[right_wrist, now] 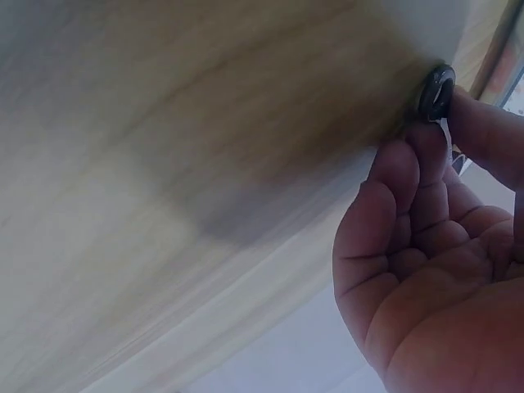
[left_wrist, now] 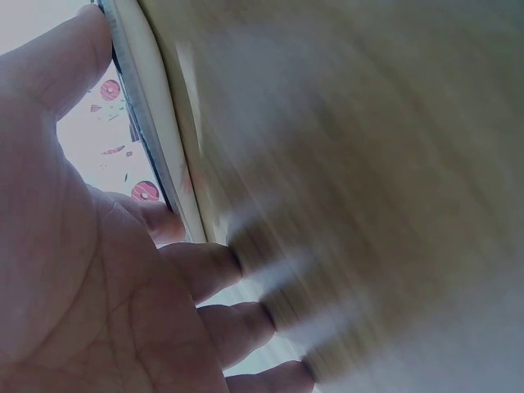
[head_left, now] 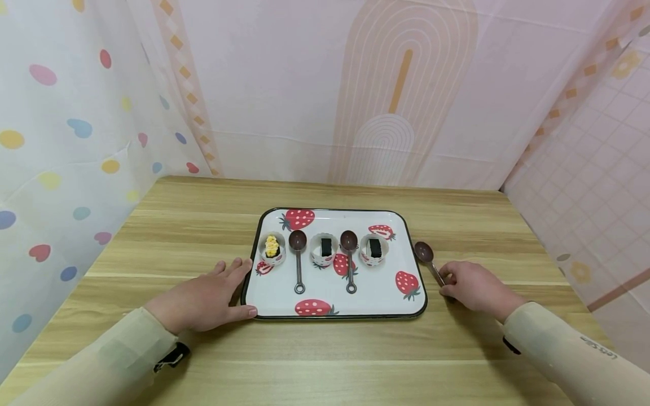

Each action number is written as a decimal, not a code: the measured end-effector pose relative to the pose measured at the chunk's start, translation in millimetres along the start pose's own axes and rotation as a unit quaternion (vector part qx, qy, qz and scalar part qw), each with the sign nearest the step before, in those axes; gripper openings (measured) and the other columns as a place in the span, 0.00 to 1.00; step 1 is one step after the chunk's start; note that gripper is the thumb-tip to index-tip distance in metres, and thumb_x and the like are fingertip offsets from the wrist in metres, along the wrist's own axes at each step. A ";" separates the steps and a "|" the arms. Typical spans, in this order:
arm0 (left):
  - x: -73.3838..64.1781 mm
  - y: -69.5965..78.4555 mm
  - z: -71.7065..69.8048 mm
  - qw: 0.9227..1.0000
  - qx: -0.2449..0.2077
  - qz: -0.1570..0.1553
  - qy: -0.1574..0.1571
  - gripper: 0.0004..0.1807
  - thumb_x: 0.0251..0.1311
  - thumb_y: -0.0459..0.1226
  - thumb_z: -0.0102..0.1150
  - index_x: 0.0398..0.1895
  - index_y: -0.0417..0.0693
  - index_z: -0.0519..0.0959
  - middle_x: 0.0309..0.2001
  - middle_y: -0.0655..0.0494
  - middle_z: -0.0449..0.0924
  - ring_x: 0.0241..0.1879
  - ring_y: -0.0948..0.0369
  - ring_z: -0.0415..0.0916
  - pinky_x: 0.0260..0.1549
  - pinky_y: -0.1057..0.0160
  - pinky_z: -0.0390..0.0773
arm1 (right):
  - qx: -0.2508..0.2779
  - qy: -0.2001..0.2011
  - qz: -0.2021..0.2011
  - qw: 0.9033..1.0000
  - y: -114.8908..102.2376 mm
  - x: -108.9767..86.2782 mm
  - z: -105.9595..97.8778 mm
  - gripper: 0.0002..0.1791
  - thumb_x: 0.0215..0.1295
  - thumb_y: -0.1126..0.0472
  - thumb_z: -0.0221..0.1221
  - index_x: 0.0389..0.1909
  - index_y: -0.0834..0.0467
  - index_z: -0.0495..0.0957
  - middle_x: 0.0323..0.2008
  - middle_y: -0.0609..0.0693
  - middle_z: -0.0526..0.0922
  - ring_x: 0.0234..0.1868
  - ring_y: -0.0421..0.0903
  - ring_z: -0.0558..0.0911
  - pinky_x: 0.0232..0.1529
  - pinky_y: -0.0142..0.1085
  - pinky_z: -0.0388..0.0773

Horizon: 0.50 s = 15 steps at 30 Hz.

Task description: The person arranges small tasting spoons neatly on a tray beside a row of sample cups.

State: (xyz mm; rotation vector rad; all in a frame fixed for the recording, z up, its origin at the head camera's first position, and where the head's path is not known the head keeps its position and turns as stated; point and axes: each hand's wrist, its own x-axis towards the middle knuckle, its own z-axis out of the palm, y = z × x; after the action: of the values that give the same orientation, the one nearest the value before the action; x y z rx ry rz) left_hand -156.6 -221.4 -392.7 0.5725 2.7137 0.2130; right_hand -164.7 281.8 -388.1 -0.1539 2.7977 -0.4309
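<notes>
In the head view, my right hand pinches the grey handle of a brown round-bowled spoon beside the tray's right edge. The right wrist view shows the handle's ring end between thumb and fingertips. My left hand touches the left rim of a white strawberry-patterned tray, fingers extended and spread. Two matching spoons lie on the tray between three paper cups. The left cup holds a yellow-topped sushi piece; the middle cup and right cup hold black-banded white pieces.
The tray stands on a wood-grain table, with bare tabletop in front of it and behind it. Patterned curtains hang at the back and on both sides of the table.
</notes>
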 end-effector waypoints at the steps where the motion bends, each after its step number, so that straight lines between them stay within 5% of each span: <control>1: -0.1 0.0 0.0 1.000 0.000 0.001 0.000 0.62 0.63 0.73 0.56 0.83 0.36 0.53 0.81 0.29 0.54 0.76 0.24 0.55 0.68 0.28 0.68 | 0.002 0.000 -0.001 1.000 -0.2 -0.4 0.1 0.11 0.68 0.62 0.68 0.48 0.61 0.83 0.35 0.50 0.86 0.34 0.45 0.79 0.37 0.40 0.76; 6: -0.2 -0.2 0.3 1.000 0.000 0.003 0.002 0.62 0.64 0.72 0.56 0.83 0.36 0.53 0.81 0.29 0.55 0.76 0.24 0.55 0.68 0.29 0.68 | 0.009 0.005 -0.014 1.000 1.0 -2.3 1.5 0.05 0.68 0.62 0.68 0.38 0.58 0.81 0.28 0.47 0.82 0.30 0.44 0.76 0.32 0.37 0.72; 15: 0.3 -1.0 -0.5 1.000 0.005 -0.004 -0.003 0.63 0.62 0.74 0.56 0.83 0.36 0.53 0.81 0.29 0.54 0.76 0.24 0.55 0.67 0.29 0.70 | 0.007 -0.007 -0.012 1.000 1.3 -4.5 1.8 0.10 0.71 0.59 0.66 0.33 0.56 0.77 0.25 0.47 0.77 0.27 0.44 0.74 0.29 0.36 0.70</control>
State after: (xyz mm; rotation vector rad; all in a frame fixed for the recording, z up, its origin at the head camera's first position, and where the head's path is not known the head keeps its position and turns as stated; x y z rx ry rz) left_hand -157.4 -222.2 -392.6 0.5642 2.7124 0.1964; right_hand -159.9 283.1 -388.8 -0.1853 2.7813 -0.4537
